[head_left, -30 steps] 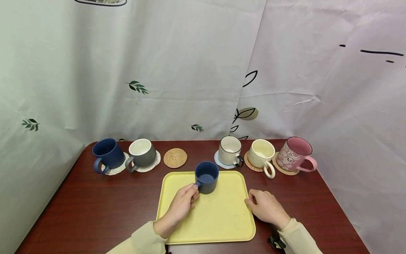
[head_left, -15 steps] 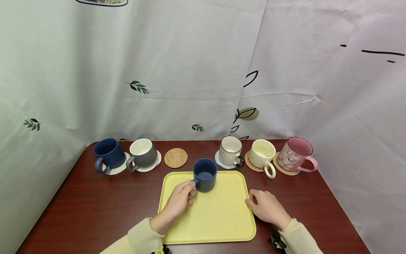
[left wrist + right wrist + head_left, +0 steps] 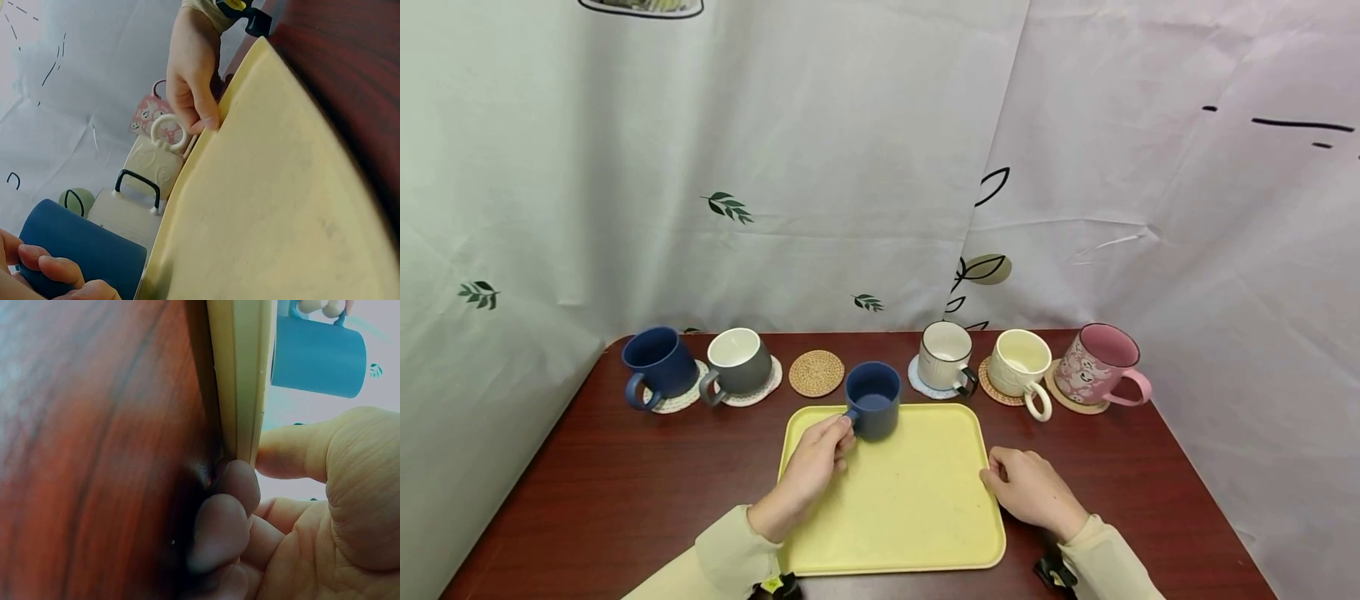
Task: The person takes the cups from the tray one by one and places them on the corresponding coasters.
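My left hand (image 3: 811, 467) grips the handle of a dark blue mug (image 3: 874, 404). The mug is upright over the far edge of the yellow tray (image 3: 895, 508), and I cannot tell whether its base touches the tray. In the left wrist view, curled fingers (image 3: 59, 269) lie beside the mug's side. My right hand (image 3: 1033, 492) pinches the tray's right rim. From the right wrist view, the thumb is on top of the rim and fingertips (image 3: 240, 481) are beneath it. Just beyond the mug, to its left, lies a round woven coaster (image 3: 816, 372) with nothing on it.
Along the back of the brown table (image 3: 625, 500), mugs stand on coasters: a blue mug (image 3: 658, 362), a grey mug (image 3: 739, 367), a white mug with black handle (image 3: 942, 358), a cream mug (image 3: 1017, 367) and a pink mug (image 3: 1093, 367). A curtain (image 3: 820, 167) hangs behind.
My left hand has moved the blue mug away from me and slightly left, toward the tray's far edge. My right hand stays at the tray's right rim.
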Tool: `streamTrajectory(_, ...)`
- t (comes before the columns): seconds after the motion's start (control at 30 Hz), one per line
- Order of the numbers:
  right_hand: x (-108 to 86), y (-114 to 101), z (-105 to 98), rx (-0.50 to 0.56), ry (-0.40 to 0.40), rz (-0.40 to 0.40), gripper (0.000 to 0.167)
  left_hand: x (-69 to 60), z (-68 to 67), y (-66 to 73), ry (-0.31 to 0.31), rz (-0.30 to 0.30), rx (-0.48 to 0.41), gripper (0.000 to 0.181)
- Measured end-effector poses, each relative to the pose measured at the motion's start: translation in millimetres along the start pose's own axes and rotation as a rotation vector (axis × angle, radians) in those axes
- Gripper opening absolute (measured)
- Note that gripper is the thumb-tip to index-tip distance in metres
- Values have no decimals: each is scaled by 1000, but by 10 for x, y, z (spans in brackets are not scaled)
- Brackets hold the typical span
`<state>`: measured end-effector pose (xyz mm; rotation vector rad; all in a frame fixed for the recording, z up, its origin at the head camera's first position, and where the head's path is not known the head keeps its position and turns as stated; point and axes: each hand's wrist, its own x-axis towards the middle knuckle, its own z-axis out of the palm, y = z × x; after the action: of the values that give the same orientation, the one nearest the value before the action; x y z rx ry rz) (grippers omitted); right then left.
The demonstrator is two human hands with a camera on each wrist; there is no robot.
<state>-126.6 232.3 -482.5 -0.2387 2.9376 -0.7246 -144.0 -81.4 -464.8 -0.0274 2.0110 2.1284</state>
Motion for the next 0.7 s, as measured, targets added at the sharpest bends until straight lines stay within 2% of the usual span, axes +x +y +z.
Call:
streamTrajectory(0.1,1,0,2,3,-1,2,34,30,-30,20,18,-3,-16,35)
streamTrajectory(0.4,-11,-17,-7,2,1,0,35,165,-159,34,79,4,9,34)
streamTrajectory(0.7,-9,-20,-5,2,3,-1,35,310,-320,93,106,13,10,35)
